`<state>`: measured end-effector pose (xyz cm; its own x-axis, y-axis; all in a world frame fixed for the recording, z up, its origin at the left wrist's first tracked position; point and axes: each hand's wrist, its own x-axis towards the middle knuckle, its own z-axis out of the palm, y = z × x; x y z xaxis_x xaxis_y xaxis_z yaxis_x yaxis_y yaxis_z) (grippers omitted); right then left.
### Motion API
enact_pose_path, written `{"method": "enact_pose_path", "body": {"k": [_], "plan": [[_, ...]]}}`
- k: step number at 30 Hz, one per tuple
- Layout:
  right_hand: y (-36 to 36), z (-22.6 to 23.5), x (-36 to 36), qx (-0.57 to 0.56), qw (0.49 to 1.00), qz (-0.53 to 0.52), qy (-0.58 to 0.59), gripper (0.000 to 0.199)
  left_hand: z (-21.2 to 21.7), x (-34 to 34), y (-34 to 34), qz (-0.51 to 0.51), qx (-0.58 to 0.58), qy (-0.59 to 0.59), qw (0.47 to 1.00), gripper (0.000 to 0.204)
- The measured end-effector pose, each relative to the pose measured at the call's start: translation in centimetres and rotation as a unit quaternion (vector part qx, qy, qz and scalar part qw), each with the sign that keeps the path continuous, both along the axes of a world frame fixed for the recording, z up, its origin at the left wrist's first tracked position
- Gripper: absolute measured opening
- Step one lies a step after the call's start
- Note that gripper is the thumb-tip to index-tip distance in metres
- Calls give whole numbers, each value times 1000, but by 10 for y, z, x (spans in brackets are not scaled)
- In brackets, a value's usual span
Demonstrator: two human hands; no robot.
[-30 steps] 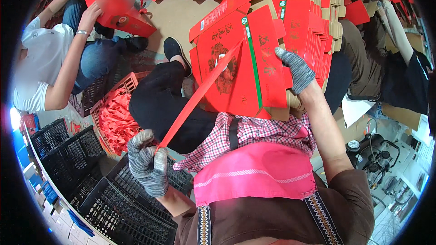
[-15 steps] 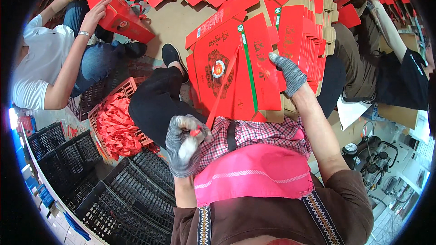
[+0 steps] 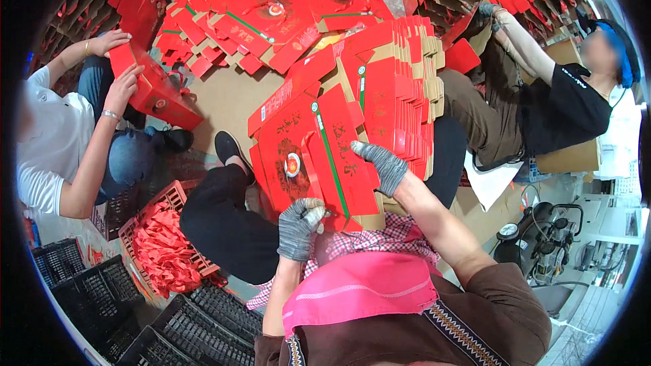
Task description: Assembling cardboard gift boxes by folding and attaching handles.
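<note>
While a second ago the left hand (image 3: 299, 229) was stretched out low with a long red strip (image 3: 313, 183) drawn taut toward the box, it has since come up to the bottom edge of the flat red carton blank (image 3: 319, 156) on the person's lap. Its gloved fingers are closed on the near end of the strip, which now lies up the face of the blank, just beside the round emblem. The right hand (image 3: 381, 163) has stayed on the blank: gloved fingers spread flat on the panel right of the green line, pressing it down, gripping nothing. Judging by this, the strip has been fed into the carton and is being seated, so the handle step looks nearly done.

Behind the blank stands a thick stack of folded blanks (image 3: 397, 88). A red crate of strips (image 3: 163, 244) sits by the left knee, with black crates (image 3: 102, 291) beside it. Another person's hands (image 3: 119, 68) hold a made-up red box (image 3: 152, 91) at the left.
</note>
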<state>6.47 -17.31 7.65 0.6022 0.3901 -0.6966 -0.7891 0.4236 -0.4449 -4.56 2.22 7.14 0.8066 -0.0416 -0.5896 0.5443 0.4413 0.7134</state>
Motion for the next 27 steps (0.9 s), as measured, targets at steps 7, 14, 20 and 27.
{"method": "enact_pose_path", "body": {"k": [7, 14, 20, 27], "plan": [[-5, 26, -17, 49, 997, -55, 28, 31, -1, 13, 3, 41, 28, 30, 998, 6], [-1, 20, -24, 44, 996, -76, 17, 38, -13, 15, 3, 28, 28, 23, 999, 8], [16, 32, -29, 116, 987, -106, 28, 44, -63, 18, -19, 40, 214, -65, 974, 6], [18, 23, -23, 150, 979, -105, 88, 47, -62, 19, -33, -28, 349, -113, 930, 8]]}}
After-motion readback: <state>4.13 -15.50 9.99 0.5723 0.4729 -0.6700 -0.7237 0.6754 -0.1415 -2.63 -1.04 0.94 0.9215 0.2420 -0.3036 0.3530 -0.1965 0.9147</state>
